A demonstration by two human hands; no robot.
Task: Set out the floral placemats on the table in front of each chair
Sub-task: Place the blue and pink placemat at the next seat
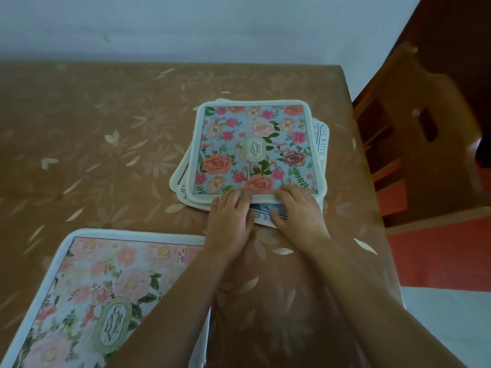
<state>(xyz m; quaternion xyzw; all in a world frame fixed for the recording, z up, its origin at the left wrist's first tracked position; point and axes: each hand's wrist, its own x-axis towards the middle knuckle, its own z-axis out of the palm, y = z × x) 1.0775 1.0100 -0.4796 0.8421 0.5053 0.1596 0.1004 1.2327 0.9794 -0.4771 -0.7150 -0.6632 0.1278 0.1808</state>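
A stack of placemats [320,144] lies on the table near its right edge. Its top mat is a blue floral placemat [255,147] with a white border and a "GARDEN" label. My left hand [231,216] and my right hand [300,211] are side by side at this mat's near edge. Their fingers lie on top of the border and their thumbs sit below the edge, pinching it. A pink floral placemat [101,288] lies flat at the near left, partly covered by my left forearm.
The table wears a brown cloth with a pale flower pattern [93,134] and stands against a white wall. A wooden chair [414,123] stands at the table's right side on a red floor. Mats with printed lettering [268,216] stick out under the top one.
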